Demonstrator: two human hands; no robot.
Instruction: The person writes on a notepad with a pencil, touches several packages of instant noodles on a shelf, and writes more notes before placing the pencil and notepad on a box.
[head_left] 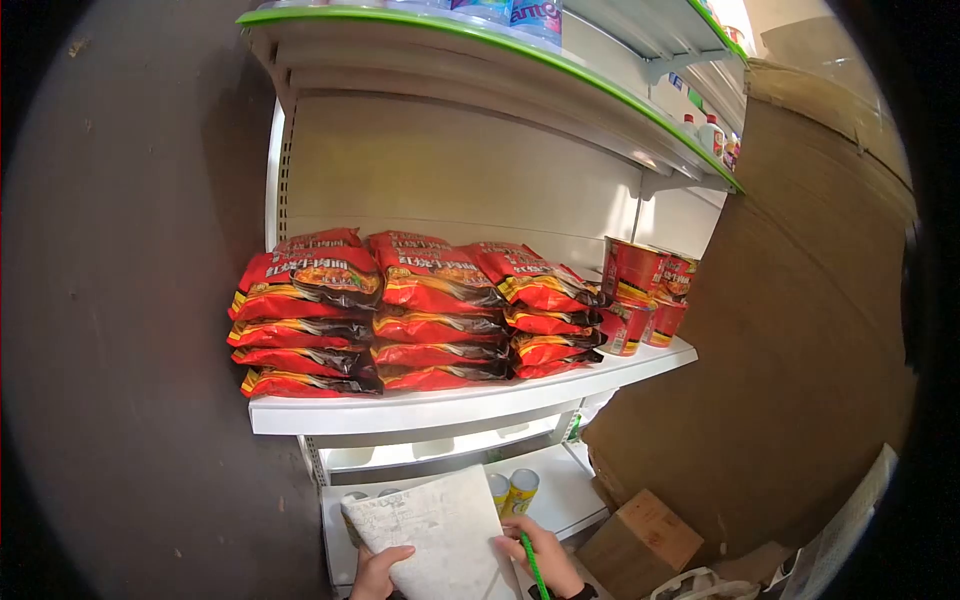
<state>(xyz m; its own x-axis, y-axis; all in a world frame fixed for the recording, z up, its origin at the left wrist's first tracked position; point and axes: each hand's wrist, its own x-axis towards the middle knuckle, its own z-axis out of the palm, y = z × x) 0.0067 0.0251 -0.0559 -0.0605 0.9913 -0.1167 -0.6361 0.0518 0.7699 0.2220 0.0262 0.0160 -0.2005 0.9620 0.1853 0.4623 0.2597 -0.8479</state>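
My left hand (378,572) grips the lower left edge of a white paper pad (445,540), its thumb lying on top. Faint handwriting shows near the pad's upper left corner. A green pen (532,565) is in my right hand (552,560), whose fingers touch the pad's right edge. Just beyond the pad, yellow cans (522,490) stand on the low shelf, partly hidden by it. Higher up, red instant noodle packets (430,275) lie in three stacks side by side on the white shelf (470,402).
Red noodle cups (627,325) are stacked at the shelf's right end. Overhead runs a green-edged shelf (500,50) with bottles on it. A large brown cardboard sheet (780,350) stands on the right, above a cardboard box (640,540). A dark wall (130,300) borders the left.
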